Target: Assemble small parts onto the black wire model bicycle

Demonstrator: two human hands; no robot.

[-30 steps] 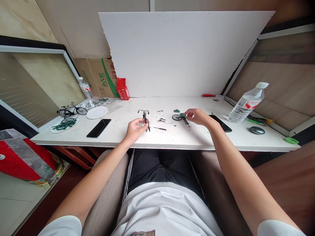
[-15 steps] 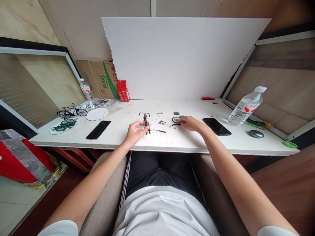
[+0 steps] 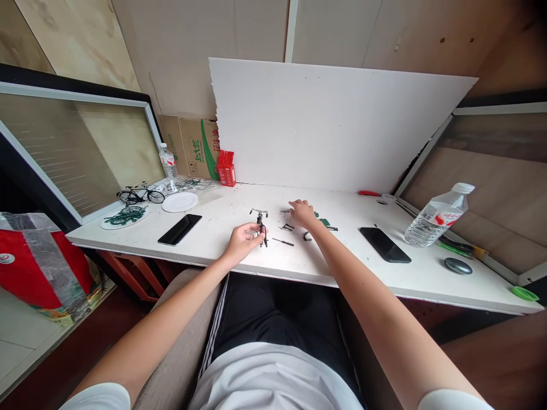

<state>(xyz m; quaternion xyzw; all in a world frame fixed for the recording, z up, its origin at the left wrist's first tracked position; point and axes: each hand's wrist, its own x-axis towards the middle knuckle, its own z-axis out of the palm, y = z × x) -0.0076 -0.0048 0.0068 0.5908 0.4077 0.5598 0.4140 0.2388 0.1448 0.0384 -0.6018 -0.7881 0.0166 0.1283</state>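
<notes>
Pinched in my left hand [image 3: 243,244] is a small black bicycle frame [image 3: 260,222] with handlebars, held upright just above the table. My right hand [image 3: 302,214] reaches over the small parts at the table's middle, its index finger pointing left near a small grey part [image 3: 285,211]; whether its other fingers hold anything is hidden. Below it lie a thin black bracket-like part [image 3: 286,227] and a screwdriver [image 3: 284,242]. A dark curved part [image 3: 306,236] is under my right wrist. Green pieces [image 3: 325,222] lie just right of the wrist.
Phones lie at left [image 3: 180,229] and right [image 3: 385,245]. A water bottle [image 3: 440,215] and a grey oval object [image 3: 458,266] stand at right. At far left are an assembled black bicycle [image 3: 140,195], a white plate [image 3: 180,201] and green parts [image 3: 126,215].
My right hand has moved left and away from me, off the wheel and dark part it was near. My left hand still holds the frame. The camera view has shifted.
</notes>
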